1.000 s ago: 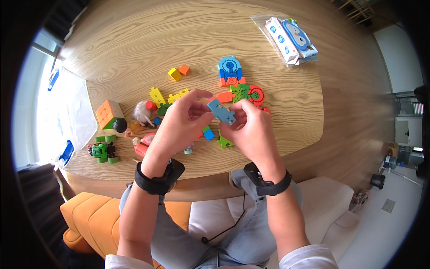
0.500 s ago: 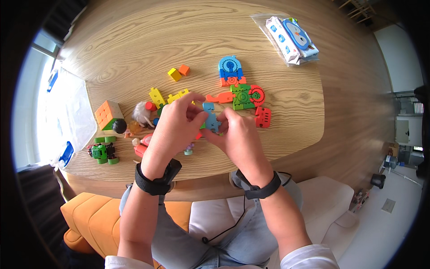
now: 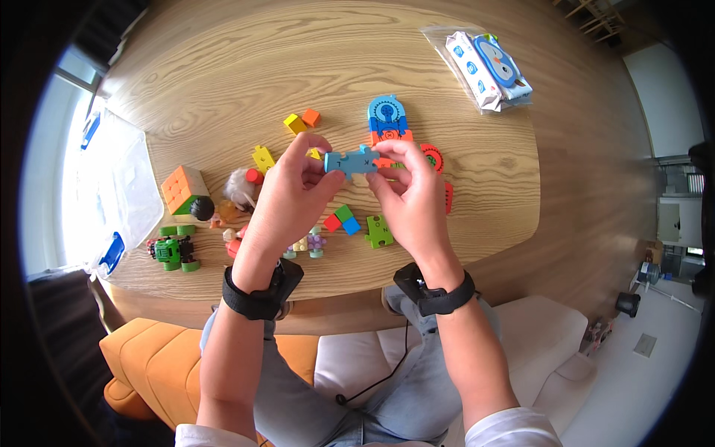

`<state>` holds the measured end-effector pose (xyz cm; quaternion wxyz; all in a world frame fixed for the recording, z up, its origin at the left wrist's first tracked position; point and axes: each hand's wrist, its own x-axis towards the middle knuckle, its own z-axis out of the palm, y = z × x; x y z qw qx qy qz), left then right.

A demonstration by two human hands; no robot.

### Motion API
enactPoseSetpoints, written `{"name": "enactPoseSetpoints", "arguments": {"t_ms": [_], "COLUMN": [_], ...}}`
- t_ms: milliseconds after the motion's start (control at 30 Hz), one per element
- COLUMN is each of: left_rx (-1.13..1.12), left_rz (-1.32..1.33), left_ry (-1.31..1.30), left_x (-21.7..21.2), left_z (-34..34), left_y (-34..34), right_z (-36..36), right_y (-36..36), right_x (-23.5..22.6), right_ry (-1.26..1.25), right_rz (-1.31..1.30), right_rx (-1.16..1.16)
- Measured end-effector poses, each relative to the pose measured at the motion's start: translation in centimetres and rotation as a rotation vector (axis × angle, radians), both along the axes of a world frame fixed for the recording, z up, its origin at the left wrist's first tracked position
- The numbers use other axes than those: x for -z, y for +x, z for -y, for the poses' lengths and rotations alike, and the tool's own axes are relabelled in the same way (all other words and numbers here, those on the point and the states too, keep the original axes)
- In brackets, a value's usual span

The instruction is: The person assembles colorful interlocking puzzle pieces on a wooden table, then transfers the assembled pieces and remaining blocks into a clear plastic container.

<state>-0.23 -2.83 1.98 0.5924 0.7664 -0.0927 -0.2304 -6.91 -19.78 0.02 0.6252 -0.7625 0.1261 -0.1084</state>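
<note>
A light blue jigsaw piece (image 3: 350,162) is held level above the table between my two hands. My left hand (image 3: 287,186) pinches its left end, and my right hand (image 3: 411,186) grips its right end. Beyond them stands a joined blue and orange puzzle section (image 3: 387,119) with a round gear shape. My right hand partly covers a green and red puzzle section, whose red gear (image 3: 431,158) shows beside it. Below that hand lies a loose green puzzle piece (image 3: 379,232). Small red, green and blue cubes (image 3: 342,216) sit together between my wrists.
To the left are a puzzle cube (image 3: 182,188), a green toy truck (image 3: 173,252), a white-haired toy figure (image 3: 240,188) and a yellow puzzle piece (image 3: 262,158). Yellow and orange blocks (image 3: 296,123) lie farther off. A wipes pack (image 3: 484,71) rests at the far right.
Both hands have moved away from me, raising the light blue piece and turning it from upright to sideways. The small cubes and the loose green piece are now uncovered.
</note>
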Motion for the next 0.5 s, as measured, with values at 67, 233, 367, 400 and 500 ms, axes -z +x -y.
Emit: {"name": "enactPoseSetpoints", "arguments": {"t_ms": [67, 233, 367, 400, 500], "left_rx": [-0.007, -0.045, -0.057, -0.056, -0.049], "left_rz": [-0.027, -0.027, -0.021, -0.023, -0.066], "left_ry": [-0.053, -0.185, -0.195, -0.192, -0.147], "left_x": [0.0, 0.5, 0.8, 0.8, 0.3], "left_z": [-0.1, 0.3, 0.1, 0.1, 0.1], "left_y": [0.0, -0.3, -0.2, -0.3, -0.2], "right_z": [-0.2, -1.5, -1.7, -1.7, -1.6], "right_y": [0.5, 1.3, 1.7, 1.8, 2.0], "right_x": [0.1, 0.3, 0.0, -0.3, -0.6], "right_ry": [0.19, 0.431, 0.51, 0.521, 0.495], "right_rz": [0.043, 0.02, -0.006, -0.01, -0.002], "right_rx": [0.027, 0.114, 0.053, 0.037, -0.018]}}
